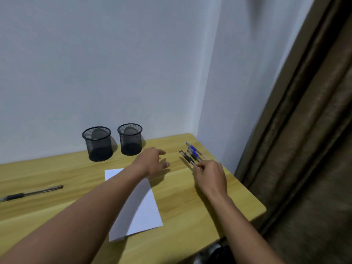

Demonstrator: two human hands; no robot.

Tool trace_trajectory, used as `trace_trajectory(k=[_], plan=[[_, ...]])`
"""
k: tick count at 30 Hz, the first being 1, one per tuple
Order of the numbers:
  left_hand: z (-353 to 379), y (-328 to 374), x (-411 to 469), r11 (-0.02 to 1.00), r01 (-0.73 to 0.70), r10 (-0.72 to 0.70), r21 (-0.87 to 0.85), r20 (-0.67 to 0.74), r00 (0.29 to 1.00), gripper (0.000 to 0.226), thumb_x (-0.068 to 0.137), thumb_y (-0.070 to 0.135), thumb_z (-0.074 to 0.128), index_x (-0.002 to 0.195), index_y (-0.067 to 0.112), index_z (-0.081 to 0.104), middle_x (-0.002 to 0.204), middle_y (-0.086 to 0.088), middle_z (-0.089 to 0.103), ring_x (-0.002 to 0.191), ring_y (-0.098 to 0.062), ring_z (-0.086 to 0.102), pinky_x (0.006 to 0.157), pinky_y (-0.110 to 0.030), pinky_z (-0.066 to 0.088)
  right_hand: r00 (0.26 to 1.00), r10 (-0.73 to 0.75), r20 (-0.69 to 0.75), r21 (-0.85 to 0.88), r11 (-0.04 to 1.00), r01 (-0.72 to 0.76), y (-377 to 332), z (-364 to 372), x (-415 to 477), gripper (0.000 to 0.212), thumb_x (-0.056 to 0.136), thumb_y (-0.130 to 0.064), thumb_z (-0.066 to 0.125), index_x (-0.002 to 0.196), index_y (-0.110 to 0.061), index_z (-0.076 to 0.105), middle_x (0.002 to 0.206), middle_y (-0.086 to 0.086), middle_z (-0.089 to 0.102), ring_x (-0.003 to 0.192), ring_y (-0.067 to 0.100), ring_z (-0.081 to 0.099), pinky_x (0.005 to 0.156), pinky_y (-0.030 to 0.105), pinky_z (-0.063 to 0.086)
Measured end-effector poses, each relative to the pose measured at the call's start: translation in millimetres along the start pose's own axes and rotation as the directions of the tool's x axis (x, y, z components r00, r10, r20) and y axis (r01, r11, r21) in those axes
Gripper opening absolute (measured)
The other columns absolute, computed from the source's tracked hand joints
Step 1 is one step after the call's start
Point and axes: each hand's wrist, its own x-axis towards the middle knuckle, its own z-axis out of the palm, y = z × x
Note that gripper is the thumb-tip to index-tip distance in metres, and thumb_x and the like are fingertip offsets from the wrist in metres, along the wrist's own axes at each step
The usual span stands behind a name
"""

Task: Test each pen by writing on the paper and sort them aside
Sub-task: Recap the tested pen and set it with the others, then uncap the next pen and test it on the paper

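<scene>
A white sheet of paper (141, 204) lies in the middle of the wooden desk (190, 197). At the far right of the desk lies a cluster of pens (192, 154), some black, some blue. My right hand (210, 175) is at the near end of that cluster, with its fingertips pinched on the tip end of a black pen (187, 158) that still rests on the desk. My left hand (153, 161) hovers with fingers spread above the far end of the paper, holding nothing. One more black pen (32, 192) lies alone at the desk's left edge.
Two black mesh pen cups, a left cup (98, 143) and a right cup (130, 139), stand at the back against the white wall. A brown curtain (304, 149) hangs to the right, past the desk's right edge.
</scene>
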Motion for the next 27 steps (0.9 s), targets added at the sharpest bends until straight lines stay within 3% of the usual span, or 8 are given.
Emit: trace_trajectory(k=[5, 10, 15, 20, 25, 27], plan=[[17.5, 5.6, 22.7, 0.990, 0.006, -0.018, 0.138, 0.090, 0.996, 0.079, 0.078, 0.065, 0.061, 0.144, 0.023, 0.048, 0.148, -0.006, 0.046, 0.134, -0.027, 0.045, 0.106, -0.040, 0.043, 0.999, -0.021, 0.026, -0.138, 0.990, 0.025, 6.4, 16.2, 5.0, 0.023, 0.099, -0.025, 0.057, 0.102, -0.019, 0.079, 0.107, 0.005, 0.074, 0.108, 0.028, 0.057, 0.086, 0.038, 0.051], [26.8, 11.4, 31.3, 0.969, -0.025, -0.013, 0.244, 0.153, 0.988, 0.068, 0.081, 0.068, 0.055, 0.131, 0.023, 0.057, 0.137, -0.010, 0.051, 0.126, -0.030, 0.048, 0.102, -0.044, 0.046, 0.998, -0.039, 0.046, -0.213, 0.976, 0.048, 11.5, 26.0, 6.2, 0.027, 0.101, -0.034, 0.055, 0.107, -0.019, 0.077, 0.111, 0.004, 0.070, 0.109, 0.026, 0.055, 0.088, 0.038, 0.047], [24.8, 8.9, 29.5, 0.968, -0.022, -0.019, 0.251, 0.162, 0.987, 0.068, 0.081, 0.069, 0.055, 0.130, 0.022, 0.058, 0.136, -0.010, 0.051, 0.125, -0.031, 0.048, 0.100, -0.045, 0.047, 0.997, -0.054, 0.046, -0.178, 0.982, 0.062, 9.5, 19.8, 4.7, 0.026, 0.100, -0.033, 0.057, 0.104, -0.016, 0.075, 0.109, 0.006, 0.071, 0.108, 0.027, 0.055, 0.086, 0.039, 0.048], [10.0, 1.2, 12.3, 0.988, -0.004, -0.011, 0.154, 0.094, 0.996, 0.077, 0.078, 0.065, 0.060, 0.142, 0.024, 0.050, 0.145, -0.005, 0.049, 0.132, -0.026, 0.048, 0.105, -0.039, 0.044, 0.991, -0.100, 0.085, -0.100, 0.989, 0.108, -7.5, 6.1, 2.1, 0.027, 0.099, -0.030, 0.059, 0.116, -0.014, 0.073, 0.120, 0.006, 0.070, 0.117, 0.027, 0.056, 0.092, 0.041, 0.053], [-26.1, -20.5, -28.6, 0.994, 0.010, -0.008, 0.113, -0.021, 1.000, 0.060, 0.088, 0.047, 0.065, 0.141, 0.023, 0.052, 0.140, -0.005, 0.058, 0.124, -0.022, 0.056, 0.101, -0.035, 0.046, 0.955, -0.222, 0.198, -0.060, 0.969, 0.238, -48.7, -2.5, -6.4, 0.037, 0.098, -0.030, 0.060, 0.131, -0.014, 0.067, 0.131, 0.007, 0.067, 0.125, 0.028, 0.058, 0.095, 0.038, 0.051], [-43.3, -37.1, -52.5, 0.992, 0.030, -0.021, 0.121, -0.076, 0.997, 0.056, 0.089, 0.045, 0.065, 0.140, 0.024, 0.053, 0.142, -0.002, 0.056, 0.129, -0.022, 0.053, 0.103, -0.037, 0.045, 0.929, -0.286, 0.234, -0.038, 0.952, 0.303, -71.8, 1.5, -11.3, 0.038, 0.098, -0.031, 0.059, 0.132, -0.015, 0.066, 0.132, 0.007, 0.068, 0.124, 0.029, 0.060, 0.096, 0.037, 0.051]])
